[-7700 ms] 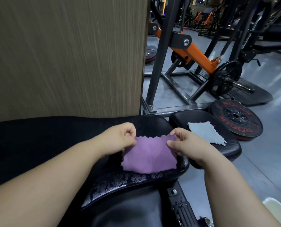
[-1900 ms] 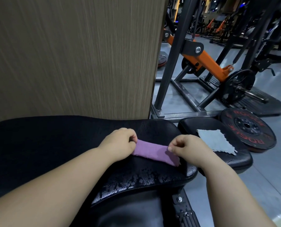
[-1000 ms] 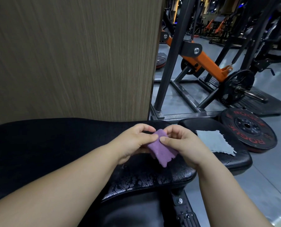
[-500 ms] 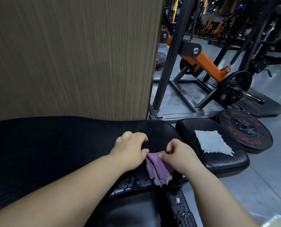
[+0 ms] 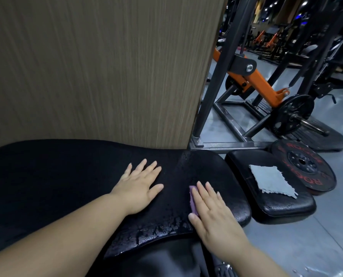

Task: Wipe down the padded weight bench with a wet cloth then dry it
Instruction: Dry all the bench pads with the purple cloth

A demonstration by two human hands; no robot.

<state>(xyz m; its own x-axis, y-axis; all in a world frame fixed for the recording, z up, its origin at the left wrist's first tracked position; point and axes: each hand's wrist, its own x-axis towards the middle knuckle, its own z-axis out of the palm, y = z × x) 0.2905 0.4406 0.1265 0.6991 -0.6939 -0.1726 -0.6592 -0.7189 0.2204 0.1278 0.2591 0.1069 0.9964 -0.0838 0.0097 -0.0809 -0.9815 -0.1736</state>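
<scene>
On the bench pad (image 5: 206, 172), near its right end: purple cloth (image 5: 193, 200) now folded small and pressed flat under right hand (image 5: 210, 208), fingers spread, only one edge showing. A moment ago pinched and folded between both hands; now down on pad. Left hand (image 5: 138, 186) flat, open, empty, just left of cloth, bracing. Wet sheen at pad's near edge. Grey cloth (image 5: 270, 180) unused on smaller pad (image 5: 276, 204) right of bench pad. Probably wet wiping resuming; drying not started.

Black padded bench (image 5: 186, 172) wet near end; purple cloth (image 5: 193, 198) folded flat on it; grey cloth (image 5: 271, 180) on seat pad (image 5: 282, 204)
</scene>
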